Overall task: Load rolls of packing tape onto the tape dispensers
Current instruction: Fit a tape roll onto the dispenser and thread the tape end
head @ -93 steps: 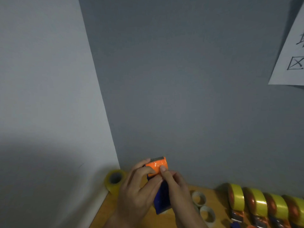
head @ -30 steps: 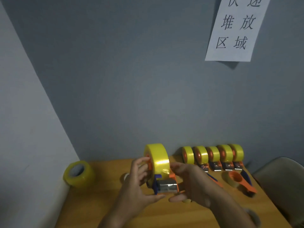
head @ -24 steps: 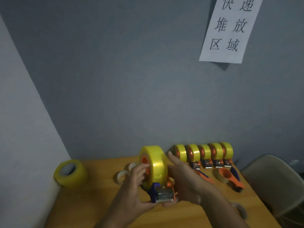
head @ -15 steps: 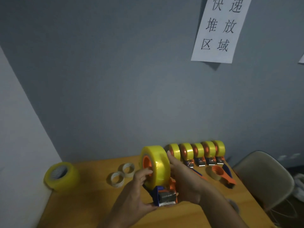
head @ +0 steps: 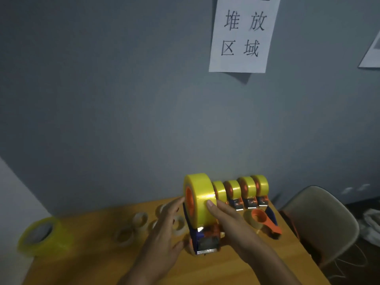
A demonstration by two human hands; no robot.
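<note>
A grey wall with a paper sign (head: 241, 33) rose behind the wooden tabletop (head: 98, 262). Near the middle, a yellow tape roll (head: 202, 197) sat on the orange hub of a blue dispenser (head: 205, 240) standing on the wood. The right hand (head: 228, 221) wrapped its grip around the roll's right side and the dispenser body, one fingertip on the tape face. The left hand (head: 164, 229) lay beside the roll with its grip apart, fingers straight and blurred, touching at most the hub edge.

The roll probably was not pushed fully home; a one-sided hold could let it cock on the hub or tip the dispenser toward the loaded dispensers (head: 244, 192) lined up just right of it along the wall. An empty dispenser (head: 265, 222) lay nearer. Bare cores (head: 140, 220) sat left; a spare roll (head: 40, 236) far left. No containers were visible.
</note>
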